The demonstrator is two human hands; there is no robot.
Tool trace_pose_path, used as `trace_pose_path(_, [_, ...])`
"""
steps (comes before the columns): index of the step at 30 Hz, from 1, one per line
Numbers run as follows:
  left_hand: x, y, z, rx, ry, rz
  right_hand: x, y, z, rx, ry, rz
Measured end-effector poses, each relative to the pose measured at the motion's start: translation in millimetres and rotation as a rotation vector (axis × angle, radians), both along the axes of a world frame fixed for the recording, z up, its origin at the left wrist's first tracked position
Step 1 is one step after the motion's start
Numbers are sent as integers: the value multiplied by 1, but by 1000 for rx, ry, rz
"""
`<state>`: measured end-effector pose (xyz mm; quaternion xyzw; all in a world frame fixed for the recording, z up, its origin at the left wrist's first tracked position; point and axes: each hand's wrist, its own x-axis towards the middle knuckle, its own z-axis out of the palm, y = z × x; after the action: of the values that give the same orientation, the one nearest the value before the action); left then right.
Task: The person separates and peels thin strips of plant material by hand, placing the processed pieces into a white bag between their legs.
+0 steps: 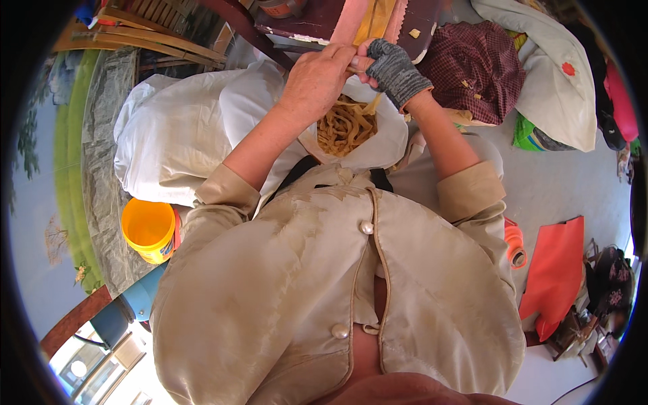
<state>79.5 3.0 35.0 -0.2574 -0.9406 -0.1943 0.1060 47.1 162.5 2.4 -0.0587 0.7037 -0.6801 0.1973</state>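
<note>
My bare left hand [320, 75] and my right hand [397, 73], in a grey fingerless glove, meet in front of the dark, worn stool or table top [307, 25]. Both are closed, fingertips pressed together; what the left one pinches is hidden. From under the right hand a thin yellowish strip [372, 104] runs down toward an open white sack [390, 143]. Many curled yellow-brown strips [344, 128] lie in this sack, just below my hands. Beyond my fingers, a yellow wooden-looking slat [375, 25] lies between pink zigzag-edged strips [349, 21].
A large white sack [179, 128] and a yellow bucket [147, 229] stand at left. Right of the stool are a dark checked cloth bundle [476, 67] and a white bag [557, 81]. Wooden slatted furniture [158, 37] is at upper left, a red sheet [555, 270] at right.
</note>
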Motion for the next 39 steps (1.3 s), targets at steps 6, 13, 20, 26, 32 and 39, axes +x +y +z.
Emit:
trace_pose_path(6, [-23, -30, -34, -91, 196, -133, 8, -9, 4, 81, 115, 17])
trace_pose_path(13, [-56, -52, -57, -79, 216, -114, 11, -20, 1, -3, 522, -140])
trace_pose_path(20, [-70, -11, -40, 862, -629, -58, -45, 25, -13, 428, 495, -314])
trace_pose_path(26, [-94, -1, -35, 766, -435, -32, -55, 31, -11, 609, 626, -407])
trace_pose_path(32, [-110, 7, -33, 810, -553, 110, -62, 29, -12, 550, 709, -499])
trace_pose_path(39, [-129, 10, -59, 509, -369, 121, -80, 21, -39, 999, 682, -402])
